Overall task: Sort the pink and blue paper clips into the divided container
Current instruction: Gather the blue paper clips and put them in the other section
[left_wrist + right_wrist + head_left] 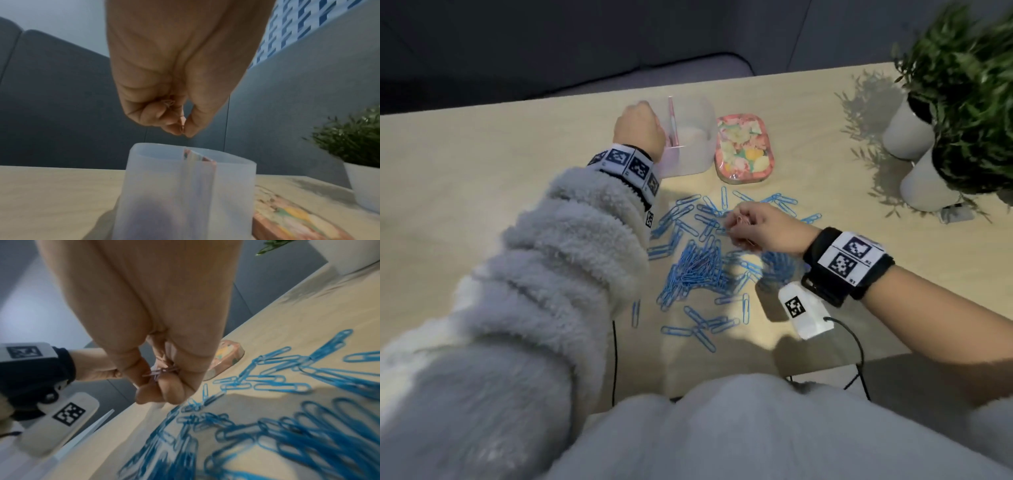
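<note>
The translucent divided container [697, 156] stands at the back of the table, with a pink divider [673, 120] down its middle. My left hand [640, 130] hovers over its left compartment, fingers curled round a few pink paper clips [169, 103]; in the left wrist view the left hand [184, 129] hangs just above the container [164, 186]. My right hand [750, 222] holds a small bunch of pink paper clips [162, 370] in its curled fingers, above the spread of blue paper clips [698, 267]. The blue paper clips [287, 434] lie loose on the table.
A floral lid [744, 150] lies right of the container. Two white pots [928, 185] with green plants stand at the far right. A dark sofa lies behind the table's far edge. Cables hang off the near edge.
</note>
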`<state>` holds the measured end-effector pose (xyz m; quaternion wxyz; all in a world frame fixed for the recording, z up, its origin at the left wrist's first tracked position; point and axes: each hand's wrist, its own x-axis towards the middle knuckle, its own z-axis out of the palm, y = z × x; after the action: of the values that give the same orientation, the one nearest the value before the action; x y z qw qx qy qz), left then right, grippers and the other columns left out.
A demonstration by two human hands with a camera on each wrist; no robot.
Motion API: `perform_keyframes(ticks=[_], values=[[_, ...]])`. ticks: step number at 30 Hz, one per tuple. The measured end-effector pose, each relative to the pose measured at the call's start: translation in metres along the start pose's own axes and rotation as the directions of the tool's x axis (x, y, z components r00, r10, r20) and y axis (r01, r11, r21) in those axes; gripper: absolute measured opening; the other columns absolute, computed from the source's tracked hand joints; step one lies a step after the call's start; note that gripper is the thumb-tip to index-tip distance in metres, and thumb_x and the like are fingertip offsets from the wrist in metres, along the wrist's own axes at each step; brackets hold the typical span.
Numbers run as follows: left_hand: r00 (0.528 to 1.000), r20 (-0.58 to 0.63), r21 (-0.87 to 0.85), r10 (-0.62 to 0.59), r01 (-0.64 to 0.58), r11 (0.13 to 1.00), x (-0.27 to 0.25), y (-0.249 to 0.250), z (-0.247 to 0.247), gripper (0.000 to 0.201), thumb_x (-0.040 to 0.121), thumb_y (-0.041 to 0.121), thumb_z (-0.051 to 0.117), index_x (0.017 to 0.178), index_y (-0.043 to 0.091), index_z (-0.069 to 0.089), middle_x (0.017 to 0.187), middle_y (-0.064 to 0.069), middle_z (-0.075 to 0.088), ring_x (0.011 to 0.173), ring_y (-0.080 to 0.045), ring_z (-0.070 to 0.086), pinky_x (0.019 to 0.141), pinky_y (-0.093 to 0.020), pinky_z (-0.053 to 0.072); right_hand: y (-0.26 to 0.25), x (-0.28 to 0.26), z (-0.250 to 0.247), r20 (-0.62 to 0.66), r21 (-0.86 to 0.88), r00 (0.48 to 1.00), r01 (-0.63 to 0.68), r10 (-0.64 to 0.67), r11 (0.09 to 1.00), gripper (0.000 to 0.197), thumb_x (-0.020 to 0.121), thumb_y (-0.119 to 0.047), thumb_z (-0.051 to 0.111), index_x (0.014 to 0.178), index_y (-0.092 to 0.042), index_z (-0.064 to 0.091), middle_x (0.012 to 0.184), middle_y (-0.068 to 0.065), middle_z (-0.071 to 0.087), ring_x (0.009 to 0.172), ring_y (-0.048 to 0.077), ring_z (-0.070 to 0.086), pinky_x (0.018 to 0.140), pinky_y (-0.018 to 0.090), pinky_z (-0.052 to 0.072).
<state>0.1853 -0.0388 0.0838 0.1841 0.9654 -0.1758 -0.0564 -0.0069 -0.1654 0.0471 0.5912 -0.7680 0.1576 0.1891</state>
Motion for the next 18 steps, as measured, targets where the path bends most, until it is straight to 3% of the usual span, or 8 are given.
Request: perform_keyframes(ticks=[2,4,7,9,12,14,18], values=[[1.0,0.026,0.051,0.003,-0.005,0.999,0.01,0.003,0.005,0.028,0.092,0.009,0.04,0.113,-0.005,0.052,0.122,-0.025,0.056,0.113,-0.04,0.052,0.093,-0.044,0.042,-0.012,0.011,-0.004,-0.056,0.078,0.998,-0.027,0.031,0.997,0.016,0.091,0.003,0.045,0.089,-0.009,0.054,0.056,0.003,0.055,0.034,0.002,0.045,0.035,0.014,0.032],[0.997,0.071,0.061,0.009,-0.014,0.998,0.016,0.004,0.008,0.031,0.091,0.009,0.042,0.116,-0.004,0.053,0.124,-0.024,0.056,0.115,-0.039,0.052,0.096,-0.043,0.041,-0.027,0.026,-0.008,-0.106,0.173,0.992,-0.042,0.061,0.984,0.018,0.092,0.001,0.042,0.085,-0.007,0.056,0.059,0.005,0.051,0.033,0.002,0.044,0.032,0.013,0.031],[0.995,0.104,-0.072,0.014,-0.007,0.997,0.014,0.001,0.008,0.036,0.092,0.01,0.041,0.126,0.002,0.05,0.132,-0.021,0.052,0.122,-0.036,0.048,0.102,-0.038,0.038,-0.055,0.051,-0.013,-0.089,0.412,0.987,-0.086,0.134,0.907,0.022,0.095,-0.004,0.037,0.08,-0.008,0.054,0.054,0.002,0.05,0.04,0.009,0.047,0.035,0.018,0.038],[0.999,0.029,-0.222,0.032,-0.024,0.975,0.006,-0.009,0.005,0.039,0.09,0.007,0.039,0.128,0.007,0.05,0.135,-0.015,0.051,0.125,-0.03,0.046,0.104,-0.032,0.034,-0.077,0.07,-0.014,-0.125,0.533,0.981,-0.062,0.151,0.844,0.027,0.096,-0.006,0.034,0.077,-0.008,0.053,0.052,0.002,0.05,0.04,0.01,0.049,0.037,0.02,0.045],[0.987,-0.145,-0.4,0.071,-0.124,0.908,-0.024,-0.029,0.004,0.037,0.085,0.001,0.04,0.115,0.006,0.06,0.125,-0.011,0.057,0.118,-0.024,0.051,0.102,-0.028,0.037,-0.109,0.098,-0.008,-0.196,0.596,0.969,-0.003,0.149,0.803,0.029,0.095,-0.005,0.032,0.073,-0.008,0.05,0.062,0.006,0.05,0.047,0.014,0.052,0.047,0.024,0.053],[0.984,-0.156,-0.421,0.084,-0.143,0.896,-0.052,-0.043,0.009,0.033,0.084,-0.002,0.042,0.107,0.005,0.064,0.118,-0.012,0.061,0.112,-0.024,0.054,0.098,-0.032,0.041,-0.121,0.117,0.0,-0.197,0.633,0.971,0.017,0.139,0.774,0.029,0.092,-0.002,0.031,0.068,-0.008,0.046,0.064,0.009,0.047,0.052,0.019,0.049,0.048,0.026,0.05],[0.997,0.009,-0.379,0.078,-0.069,0.923,-0.104,-0.067,0.027,0.027,0.087,0.0,0.045,0.105,0.006,0.064,0.115,-0.013,0.061,0.111,-0.026,0.053,0.096,-0.028,0.036,-0.133,0.144,0.015,-0.181,0.599,0.971,-0.017,0.156,0.801,0.027,0.095,-0.014,0.034,0.068,-0.011,0.039,0.069,0.004,0.036,0.058,0.017,0.035,0.057,0.027,0.034]])
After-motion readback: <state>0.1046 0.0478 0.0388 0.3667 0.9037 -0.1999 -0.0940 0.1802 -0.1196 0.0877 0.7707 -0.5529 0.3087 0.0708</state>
